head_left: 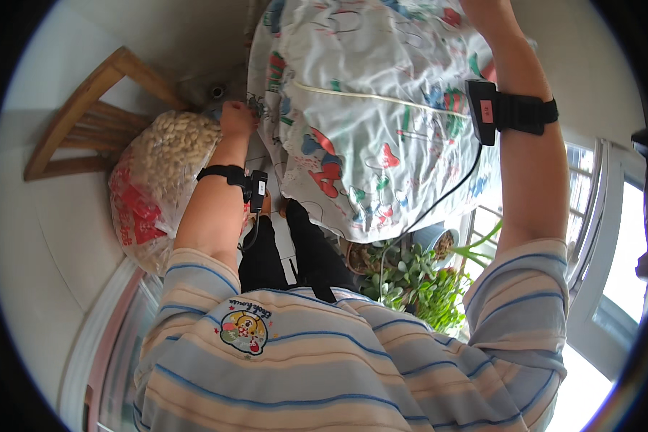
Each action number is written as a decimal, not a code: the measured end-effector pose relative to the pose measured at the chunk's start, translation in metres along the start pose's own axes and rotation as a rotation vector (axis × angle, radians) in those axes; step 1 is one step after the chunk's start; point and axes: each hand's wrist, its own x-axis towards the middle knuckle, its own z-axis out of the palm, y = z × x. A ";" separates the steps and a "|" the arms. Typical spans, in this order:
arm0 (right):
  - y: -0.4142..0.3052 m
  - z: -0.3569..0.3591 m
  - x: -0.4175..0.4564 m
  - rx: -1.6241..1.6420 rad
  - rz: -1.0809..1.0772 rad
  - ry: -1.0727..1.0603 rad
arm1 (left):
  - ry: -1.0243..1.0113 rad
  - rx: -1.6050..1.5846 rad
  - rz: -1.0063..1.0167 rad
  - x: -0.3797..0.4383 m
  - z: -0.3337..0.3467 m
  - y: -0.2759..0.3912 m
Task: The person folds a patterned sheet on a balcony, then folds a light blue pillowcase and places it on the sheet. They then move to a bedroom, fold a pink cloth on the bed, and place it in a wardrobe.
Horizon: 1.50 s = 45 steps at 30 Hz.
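Observation:
A large white cloth (pixel 356 178) with a colourful cartoon print spreads out in front of me, its lower edge above the potted plants. Across its upper part runs a thin pale cord (pixel 380 98). My left hand (pixel 238 119) is at the cloth's left edge, with the fingers curled; whether they grip the fabric is not clear. At the top right, my right hand (pixel 483 15) reaches over the cloth's far corner. The frame's edge cuts off its fingers, so its hold is hidden. Each forearm wears a strapped black device.
Beside my left arm stands a clear plastic bag of unshelled peanuts (pixel 178 140), against a wooden chair (pixel 86 119). Leafy potted plants (pixel 421 286) and a blue-grey pot (pixel 434 240) sit below the cloth. A window (pixel 599 216) is at right. A black cable (pixel 443 189) hangs from the right-arm device.

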 end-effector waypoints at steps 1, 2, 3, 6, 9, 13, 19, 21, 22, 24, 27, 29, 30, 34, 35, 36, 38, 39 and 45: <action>-0.023 -0.006 -0.015 0.128 0.103 0.027 | 0.002 -0.037 0.012 -0.010 -0.003 0.007; -0.026 -0.020 -0.035 0.214 0.126 0.055 | -0.020 -0.105 0.077 -0.018 -0.005 0.009; -0.019 -0.042 -0.065 -0.050 -0.057 0.148 | -0.060 -0.177 0.147 -0.025 -0.005 0.014; -0.005 -0.090 -0.185 -0.282 0.349 0.451 | -0.059 -0.175 0.539 -0.066 -0.012 0.021; 0.057 -0.116 -0.340 -0.279 0.813 0.785 | -0.206 -0.241 0.742 -0.137 -0.029 0.030; 0.104 -0.108 -0.488 0.090 1.319 0.716 | -0.534 0.069 0.759 -0.235 -0.045 0.018; 0.148 -0.087 -0.477 0.256 1.370 0.654 | -0.418 0.471 0.951 -0.287 -0.018 -0.014; 0.175 -0.088 -0.475 0.065 1.334 0.546 | -0.353 0.583 0.931 -0.279 -0.009 -0.014; 0.182 -0.086 -0.473 -0.014 1.327 0.484 | -0.297 0.612 0.969 -0.285 -0.011 -0.008; 0.196 -0.094 -0.459 -0.114 1.353 0.348 | -0.274 0.650 0.994 -0.283 -0.013 -0.013; 0.214 -0.095 -0.455 -0.218 1.296 0.259 | -0.227 0.620 1.071 -0.286 -0.015 -0.013; 0.210 -0.094 -0.443 -0.240 1.324 0.255 | -0.185 0.620 1.109 -0.284 -0.020 -0.010; 0.220 -0.091 -0.450 -0.332 1.262 0.266 | -0.193 0.624 1.115 -0.282 -0.021 -0.007; 0.215 -0.088 -0.449 -0.431 1.170 0.358 | -0.143 0.729 1.239 -0.283 -0.032 0.003; 0.203 -0.095 -0.446 -0.393 1.176 0.389 | -0.126 0.730 1.258 -0.290 -0.036 0.006; 0.204 -0.100 -0.446 -0.375 1.151 0.524 | -0.118 0.725 1.286 -0.297 -0.038 0.010; 0.204 -0.112 -0.445 -0.374 0.936 0.774 | -0.078 0.526 1.271 -0.303 -0.048 0.016; 0.202 -0.127 -0.448 -0.401 0.748 0.888 | -0.133 0.349 1.231 -0.308 -0.048 0.023; 0.156 -0.162 -0.423 -0.187 0.616 1.158 | 0.013 0.211 1.342 -0.303 -0.051 0.075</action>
